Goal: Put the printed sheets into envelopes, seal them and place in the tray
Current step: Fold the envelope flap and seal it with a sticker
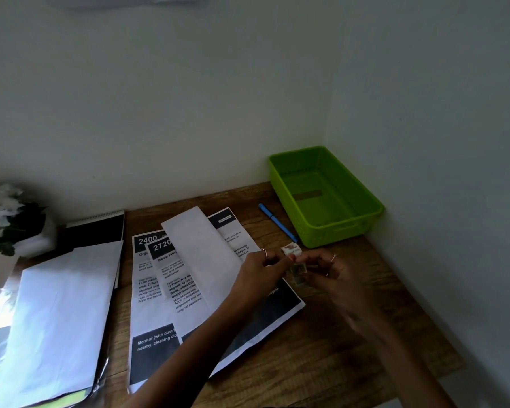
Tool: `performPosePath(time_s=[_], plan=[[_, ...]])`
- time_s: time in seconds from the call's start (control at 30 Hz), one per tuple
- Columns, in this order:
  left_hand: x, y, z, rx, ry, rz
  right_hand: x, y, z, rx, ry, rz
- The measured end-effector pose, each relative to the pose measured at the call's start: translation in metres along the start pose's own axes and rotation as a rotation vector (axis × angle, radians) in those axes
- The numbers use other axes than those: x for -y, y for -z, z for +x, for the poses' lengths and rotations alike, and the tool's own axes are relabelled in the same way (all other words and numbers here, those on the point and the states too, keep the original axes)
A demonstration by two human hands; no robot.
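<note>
Three printed sheets [156, 290] lie fanned on the wooden desk [321, 357], and a long white envelope [200, 254] rests across them. Just right of the envelope, my left hand [259, 275] and my right hand [333, 275] meet above the desk, pinching small stamp-like stickers [298, 273] between their fingertips. Another small sticker [291, 250] lies on the desk behind my hands. The green plastic tray [362, 207] stands in the back right corner, with only a small label-like strip on its floor. A stack of white envelopes [56, 319] lies at the left.
A blue pen [277, 222] lies between the sheets and the tray. A black spiral notebook [97, 231] and a white pot of white flowers [9, 222] stand at the back left. Walls close the desk at the back and the right.
</note>
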State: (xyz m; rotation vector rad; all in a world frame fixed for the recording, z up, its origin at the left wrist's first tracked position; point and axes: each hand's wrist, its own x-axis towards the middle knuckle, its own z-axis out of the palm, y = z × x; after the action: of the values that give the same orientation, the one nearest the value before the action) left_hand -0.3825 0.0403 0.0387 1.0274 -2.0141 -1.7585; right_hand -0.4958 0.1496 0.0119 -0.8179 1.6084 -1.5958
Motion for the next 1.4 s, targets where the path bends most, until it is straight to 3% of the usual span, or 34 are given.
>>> performPosePath(time_s=[0.13, 0.33, 0.53, 1.1, 1.4], plan=[[0.000, 0.001, 0.001, -0.022, 0.007, -0.049, -0.002, 0.001, 0.000, -0.017, 0.011, 0.008], [-0.002, -0.003, 0.002, -0.028, 0.070, -0.130, -0.002, -0.001, 0.006, -0.054, 0.143, -0.252], [-0.003, -0.004, 0.003, 0.010, 0.175, -0.280, -0.003, 0.003, 0.011, -0.095, 0.214, -0.300], [0.000, -0.013, 0.020, -0.082, 0.270, -0.269, -0.006, 0.020, 0.004, -0.082, 0.163, -0.155], [-0.005, -0.019, 0.016, -0.009, 0.250, -0.227, -0.006, 0.022, 0.005, -0.177, 0.036, -0.178]])
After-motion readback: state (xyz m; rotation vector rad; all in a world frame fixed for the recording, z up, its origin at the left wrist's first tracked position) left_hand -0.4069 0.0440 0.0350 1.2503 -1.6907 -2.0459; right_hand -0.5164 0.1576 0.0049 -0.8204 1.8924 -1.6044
